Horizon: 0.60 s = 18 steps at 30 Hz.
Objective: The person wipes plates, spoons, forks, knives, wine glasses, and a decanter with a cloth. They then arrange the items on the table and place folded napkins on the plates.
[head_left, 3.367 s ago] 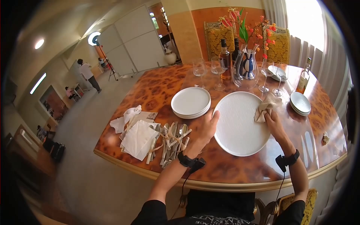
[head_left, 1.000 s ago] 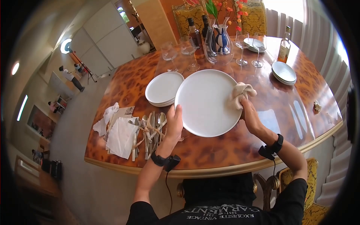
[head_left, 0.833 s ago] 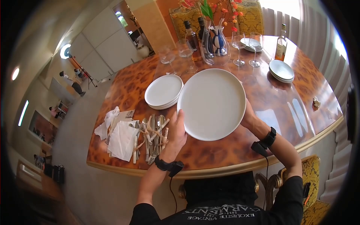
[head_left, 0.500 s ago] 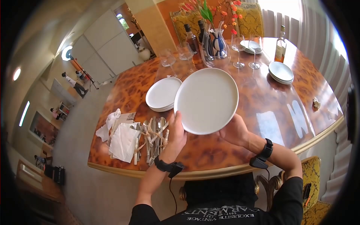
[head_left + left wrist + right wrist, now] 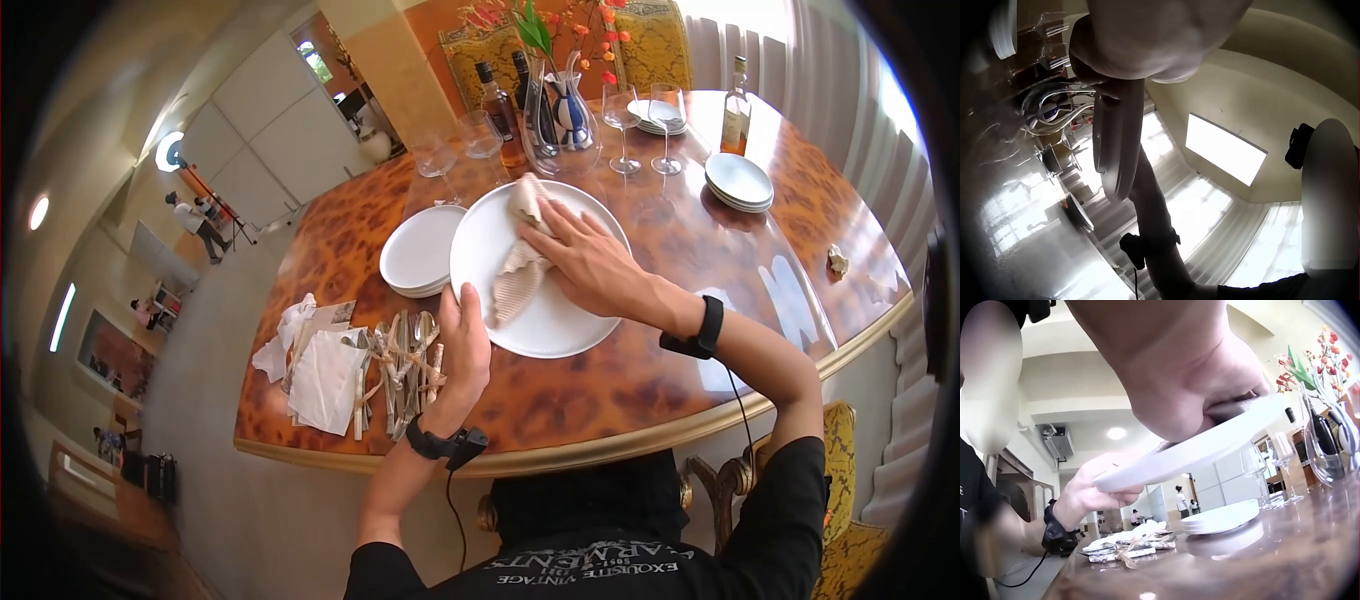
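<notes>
A large round white plate (image 5: 580, 325) is held up above the table, a little tilted. My left hand (image 5: 467, 345) grips its left rim, thumb over the edge and fingers underneath. My right hand (image 5: 590, 262) lies on the upper face with its fingers stretched out, pressing a beige ribbed cloth (image 5: 517, 290) against it. In the right wrist view, the plate (image 5: 1191, 453) is seen nearly edge-on, well above the tabletop. The left wrist view shows the rim of the plate (image 5: 1119, 137) below the left hand (image 5: 1154, 37).
Smaller white plates (image 5: 425, 250) are stacked just left of the held plate. Cutlery (image 5: 400, 370) and white napkins (image 5: 328, 375) lie further left. Stemmed glasses (image 5: 621, 120), a glass decanter (image 5: 545, 130) and bottles (image 5: 735, 110) stand behind; bowls (image 5: 740, 182) are stacked at right.
The right hand has come from the plate's right rim and underside to its upper face, bringing the cloth there. The left hand keeps its grip on the left rim.
</notes>
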Tool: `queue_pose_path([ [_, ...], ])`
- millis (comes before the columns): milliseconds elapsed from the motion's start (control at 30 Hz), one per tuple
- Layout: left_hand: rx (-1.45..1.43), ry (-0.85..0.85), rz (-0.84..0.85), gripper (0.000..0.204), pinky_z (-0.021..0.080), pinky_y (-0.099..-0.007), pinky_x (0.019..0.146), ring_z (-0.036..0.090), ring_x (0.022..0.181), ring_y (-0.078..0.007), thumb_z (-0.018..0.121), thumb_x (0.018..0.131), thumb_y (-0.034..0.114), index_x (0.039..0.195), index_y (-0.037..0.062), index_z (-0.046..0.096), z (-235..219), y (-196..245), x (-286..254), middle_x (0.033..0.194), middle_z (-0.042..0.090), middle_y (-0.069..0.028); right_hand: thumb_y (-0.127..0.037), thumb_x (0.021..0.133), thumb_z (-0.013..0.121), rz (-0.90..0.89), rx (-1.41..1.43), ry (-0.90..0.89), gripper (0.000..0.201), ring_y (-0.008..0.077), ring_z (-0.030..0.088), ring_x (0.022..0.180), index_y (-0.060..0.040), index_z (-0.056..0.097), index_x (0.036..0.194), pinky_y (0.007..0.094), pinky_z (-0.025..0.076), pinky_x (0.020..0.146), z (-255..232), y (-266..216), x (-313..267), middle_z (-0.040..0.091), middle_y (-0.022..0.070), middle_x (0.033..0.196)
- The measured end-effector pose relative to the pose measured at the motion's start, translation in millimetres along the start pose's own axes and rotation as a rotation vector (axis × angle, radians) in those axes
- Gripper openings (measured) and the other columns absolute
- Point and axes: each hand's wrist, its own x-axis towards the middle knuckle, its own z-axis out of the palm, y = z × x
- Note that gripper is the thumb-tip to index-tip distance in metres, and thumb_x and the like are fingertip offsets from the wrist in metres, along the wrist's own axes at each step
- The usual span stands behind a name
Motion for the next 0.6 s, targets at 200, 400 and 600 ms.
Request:
queue_pose_path([
  [200,-0.199,0.061,-0.069,0.039,0.046,-0.0301,0.088,0.055,0.103,-0.015,0.038,0.105,0.027,0.127,-0.0035,0.049,-8,-16,13,0.116,0.058,-0.012,-0.021,0.091,0.055,-0.358,0.272,-0.217,0.048,0.0319,0.032,0.141,-0.0046,0.05,0.136,0.0496,0.032,0.113,8,-38,8,0.036,0.0174,0.151],
  [400,-0.04,0.223,-0.222,0.034,0.045,-0.0273,0.048,0.059,0.063,-0.0134,0.038,0.104,0.028,0.12,0.0007,0.05,-61,-14,39,0.09,0.062,-0.0067,0.002,0.073,0.064,-0.105,0.425,-0.04,0.03,0.0386,0.062,0.096,-0.002,0.06,0.102,0.0429,0.052,0.087,-22,3,-25,0.065,0.0142,0.106],
  [600,-0.154,0.462,-0.343,0.02,0.035,-0.024,0.044,0.049,0.054,-0.0115,0.044,0.101,0.028,0.106,0.0093,0.051,-130,-22,102,0.079,0.057,-0.0037,0.006,0.075,0.059,0.32,0.543,0.203,0.021,0.0356,0.061,0.078,0.0014,0.055,0.095,0.0361,0.048,0.069,-36,37,-69,0.062,0.0179,0.088],
])
